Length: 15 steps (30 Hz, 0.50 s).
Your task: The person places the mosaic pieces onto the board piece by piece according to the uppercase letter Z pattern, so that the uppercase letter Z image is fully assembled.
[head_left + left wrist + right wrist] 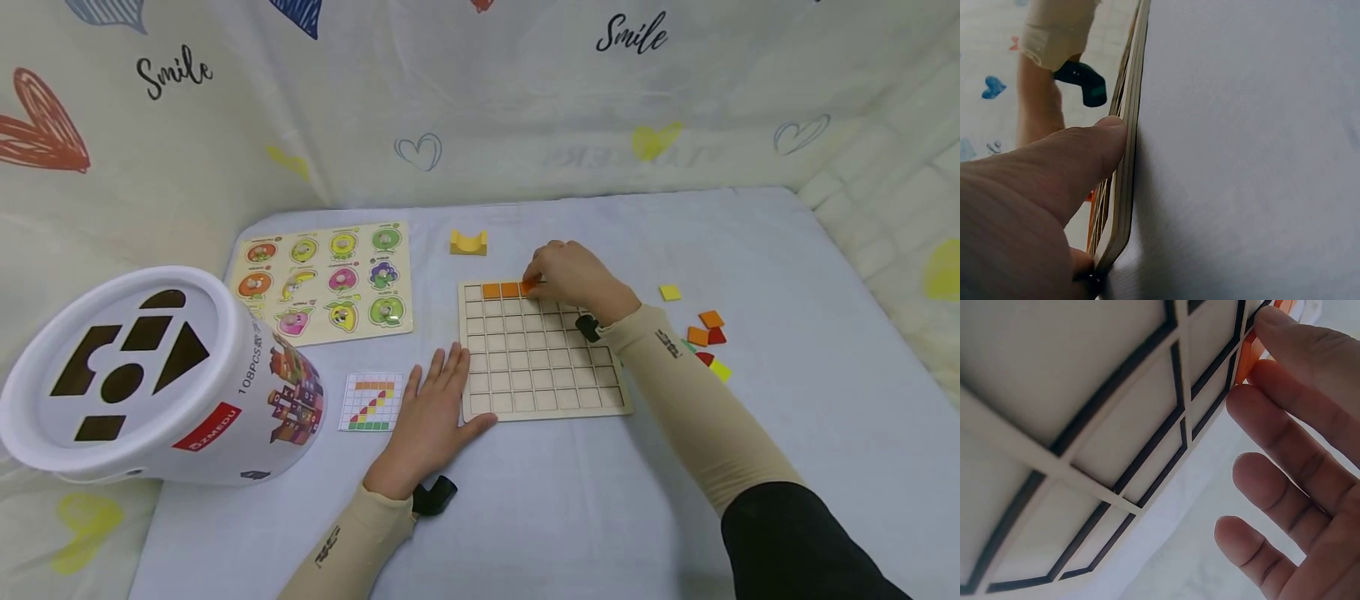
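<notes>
A pale wooden grid board [540,367] lies on the white-covered table. Orange square tiles [501,290] sit side by side in its top row. At the right end of that row, my right hand [573,275] pinches another orange tile [1247,357] between thumb and index finger; the other fingers are spread beyond the board's edge. My left hand [427,417] lies flat at the board's lower left, fingers straight. In the left wrist view its thumb [1094,147] touches the board's edge. Left of that hand is a small pattern card [367,408] with coloured squares and triangles.
Several loose yellow, orange, red and green pieces [711,319] lie right of the board. A yellow arch block [468,243] stands behind it. A fruit picture board [318,283] is at the back left, beside a large white tub [225,375] with a shape-cutout lid.
</notes>
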{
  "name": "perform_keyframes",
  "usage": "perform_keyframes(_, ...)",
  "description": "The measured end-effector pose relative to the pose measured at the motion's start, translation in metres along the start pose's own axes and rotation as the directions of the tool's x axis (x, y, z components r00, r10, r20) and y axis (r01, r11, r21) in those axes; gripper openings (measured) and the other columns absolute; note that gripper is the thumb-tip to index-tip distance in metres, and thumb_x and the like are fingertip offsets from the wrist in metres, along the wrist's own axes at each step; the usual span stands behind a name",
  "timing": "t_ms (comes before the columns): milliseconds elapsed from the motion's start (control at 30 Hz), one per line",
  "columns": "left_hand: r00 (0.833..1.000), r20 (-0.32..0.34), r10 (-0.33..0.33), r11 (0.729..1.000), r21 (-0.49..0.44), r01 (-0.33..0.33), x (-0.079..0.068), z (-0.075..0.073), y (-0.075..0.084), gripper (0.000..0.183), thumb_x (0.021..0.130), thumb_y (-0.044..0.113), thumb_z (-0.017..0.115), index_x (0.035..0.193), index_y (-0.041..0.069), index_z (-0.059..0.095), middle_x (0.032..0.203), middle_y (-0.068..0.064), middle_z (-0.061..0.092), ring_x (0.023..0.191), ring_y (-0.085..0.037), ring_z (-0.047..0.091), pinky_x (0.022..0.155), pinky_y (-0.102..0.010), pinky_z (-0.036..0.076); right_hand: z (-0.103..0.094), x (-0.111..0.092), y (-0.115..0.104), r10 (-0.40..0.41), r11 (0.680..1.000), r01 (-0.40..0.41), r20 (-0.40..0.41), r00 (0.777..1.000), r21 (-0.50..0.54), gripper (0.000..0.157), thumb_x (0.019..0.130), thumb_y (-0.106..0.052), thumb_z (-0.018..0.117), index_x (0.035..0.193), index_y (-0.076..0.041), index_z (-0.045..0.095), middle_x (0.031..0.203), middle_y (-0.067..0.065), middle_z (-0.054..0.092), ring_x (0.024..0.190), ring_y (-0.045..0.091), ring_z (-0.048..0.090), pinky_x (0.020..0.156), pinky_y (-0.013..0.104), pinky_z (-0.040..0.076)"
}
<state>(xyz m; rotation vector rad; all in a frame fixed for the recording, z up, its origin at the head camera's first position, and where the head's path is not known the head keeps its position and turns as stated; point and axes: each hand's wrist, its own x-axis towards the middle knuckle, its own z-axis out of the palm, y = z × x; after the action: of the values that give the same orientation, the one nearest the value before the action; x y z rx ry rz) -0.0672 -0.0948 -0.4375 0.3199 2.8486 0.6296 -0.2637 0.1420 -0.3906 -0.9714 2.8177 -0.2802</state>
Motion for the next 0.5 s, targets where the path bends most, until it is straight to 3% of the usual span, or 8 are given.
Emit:
perform_keyframes(267,1.0,-0.005,-0.002,1.0,-0.004,0.002,0.001,0.001,0.001,0.101,0.093,0.058,0.07,0.166,0.009,0.022,0.176,-0.007,0.016,0.165,-0.033,0.011,0.131,-0.062,0.009,-0.004,-0.022,0.017,0.097,0.995,-0.097,0.015,0.995,-0.017,0.032,0.094,-0.026,0.078,0.122,-0.011,0.078,0.127,0.011,0.073,0.12,0.036,0.063,0.105,0.055,0.049)
perform_keyframes(500,1.0,0.003,-0.001,1.0,-0.005,0.001,-0.001,-0.001,0.001,0.1,0.094,0.058,0.07,0.166,0.009,0.021,0.176,-0.007,0.015,0.165,-0.032,0.01,0.131,-0.061,0.009,-0.008,-0.075,0.043,0.15,0.989,-0.15,-0.031,0.988,-0.001,0.029,0.092,-0.022,0.079,0.117,-0.008,0.079,0.121,0.013,0.076,0.114,0.037,0.064,0.1,0.056,0.05)
